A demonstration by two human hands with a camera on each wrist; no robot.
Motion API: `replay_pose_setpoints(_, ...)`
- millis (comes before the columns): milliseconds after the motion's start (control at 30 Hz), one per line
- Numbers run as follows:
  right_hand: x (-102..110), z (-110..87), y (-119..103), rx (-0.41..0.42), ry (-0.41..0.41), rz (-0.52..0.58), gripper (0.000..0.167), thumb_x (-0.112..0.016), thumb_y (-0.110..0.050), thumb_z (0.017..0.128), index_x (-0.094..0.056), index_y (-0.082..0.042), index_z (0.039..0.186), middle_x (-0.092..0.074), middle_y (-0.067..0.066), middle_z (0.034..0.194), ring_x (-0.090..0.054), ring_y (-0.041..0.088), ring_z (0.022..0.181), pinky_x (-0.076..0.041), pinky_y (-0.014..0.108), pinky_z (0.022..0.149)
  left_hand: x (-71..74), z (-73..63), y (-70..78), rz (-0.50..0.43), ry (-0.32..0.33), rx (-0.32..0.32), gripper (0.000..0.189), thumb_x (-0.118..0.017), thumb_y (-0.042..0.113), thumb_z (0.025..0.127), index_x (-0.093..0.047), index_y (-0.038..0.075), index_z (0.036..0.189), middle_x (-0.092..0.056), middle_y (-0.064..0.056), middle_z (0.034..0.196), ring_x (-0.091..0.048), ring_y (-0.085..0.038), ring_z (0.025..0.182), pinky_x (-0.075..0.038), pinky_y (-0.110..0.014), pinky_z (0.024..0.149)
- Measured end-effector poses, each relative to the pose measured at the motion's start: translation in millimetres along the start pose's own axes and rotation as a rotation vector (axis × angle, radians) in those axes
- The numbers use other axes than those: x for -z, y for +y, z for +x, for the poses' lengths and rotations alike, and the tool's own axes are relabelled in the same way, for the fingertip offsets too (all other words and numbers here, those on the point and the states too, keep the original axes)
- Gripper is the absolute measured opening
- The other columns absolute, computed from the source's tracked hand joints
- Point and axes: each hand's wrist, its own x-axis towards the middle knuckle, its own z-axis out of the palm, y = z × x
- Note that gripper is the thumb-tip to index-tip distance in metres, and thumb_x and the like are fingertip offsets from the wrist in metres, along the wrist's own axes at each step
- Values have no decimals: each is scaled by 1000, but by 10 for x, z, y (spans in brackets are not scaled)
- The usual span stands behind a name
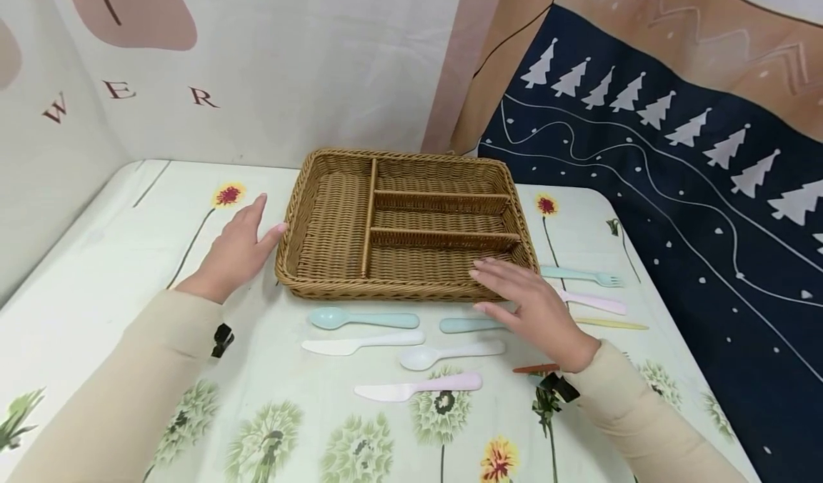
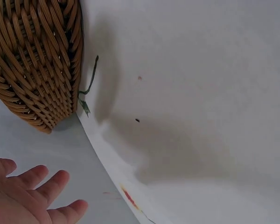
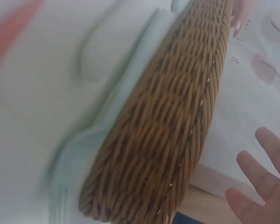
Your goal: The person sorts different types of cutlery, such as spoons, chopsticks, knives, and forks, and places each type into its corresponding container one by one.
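A brown wicker basket [image 1: 369, 254] with several compartments stands on the table, bare inside where it shows. My left hand [image 1: 238, 251] is beside its left wall, fingers extended, thumb tip close to the rim. Over its near right corner reaches my right hand [image 1: 536, 311], fingers spread and holding nothing; whether it touches the rim I cannot tell. In front of the basket lie a teal spoon [image 1: 373, 319], a white knife [image 1: 360, 342], a white spoon [image 1: 450, 353] and a pink knife [image 1: 418, 386]. A teal handle [image 1: 472, 324] runs under the right hand; the right wrist view shows a teal fork [image 3: 81, 144] along the basket.
Right of the basket lie a teal fork [image 1: 585, 276], a pink handle [image 1: 594, 301] and a yellow handle [image 1: 611, 323]. An orange handle [image 1: 535, 369] is partly hidden by the right wrist. The flowered tablecloth [image 1: 257, 369] reaches back to a printed curtain [image 1: 308, 61].
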Motion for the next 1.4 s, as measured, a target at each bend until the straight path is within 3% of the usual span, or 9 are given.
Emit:
replay_pose_setpoints(233, -51, -97, -30, 35, 34, 43, 50, -79, -12, 77, -66, -8, 125, -64, 8, 127, -59, 29, 117, -44, 48, 101, -24, 66, 51, -50, -22, 7, 76, -33, 45, 104, -1, -3, 153, -14, -38, 151, -15, -53, 139, -15, -63, 112)
replay_pose_setpoints(467, -93, -160, -28, 23, 33, 88, 47, -82, -11, 73, -70, -9, 119, -69, 5, 119, -63, 25, 110, -49, 47, 96, -56, 136, 65, -58, -59, 29, 73, -29, 43, 105, 0, -3, 153, -26, -40, 146, -36, -53, 128, -30, -63, 106)
replay_pose_setpoints(633, -119, -201, 17, 16, 5, 124, 42, -81, -11, 76, -71, -10, 117, -70, 3, 115, -64, 23, 108, -50, 45, 94, -72, 162, 75, -79, -80, 46, 71, -28, 42, 105, -1, -3, 153, -29, -38, 145, -43, -51, 124, -34, -62, 104)
replay_pose_setpoints(900, -104, -241, 77, -63, -123, 89, 36, -78, -14, 80, -72, -12, 115, -70, 2, 116, -65, 22, 106, -52, 44, 93, -114, 203, 95, -71, -103, 36, 66, -28, 36, 106, -5, -4, 153, -34, -36, 142, -42, -50, 125, -34, -61, 105)
replay_pose_setpoints(1100, -104, -229, 141, -96, -238, 51, 32, -75, -15, 84, -72, -13, 116, -68, 2, 119, -64, 22, 109, -52, 42, 92, -134, 202, 98, -46, -125, 38, 62, -27, 33, 107, -7, -2, 153, -29, -34, 148, -26, -50, 137, -22, -61, 112)
replay_pose_setpoints(1400, -94, -216, 227, -91, -328, -8, 30, -75, -13, 84, -73, -11, 113, -70, 4, 113, -66, 23, 105, -54, 40, 88, -155, 233, 127, 106, -150, 31, 62, -29, 31, 107, -6, -5, 152, -28, -38, 145, -29, -54, 132, -27, -63, 108)
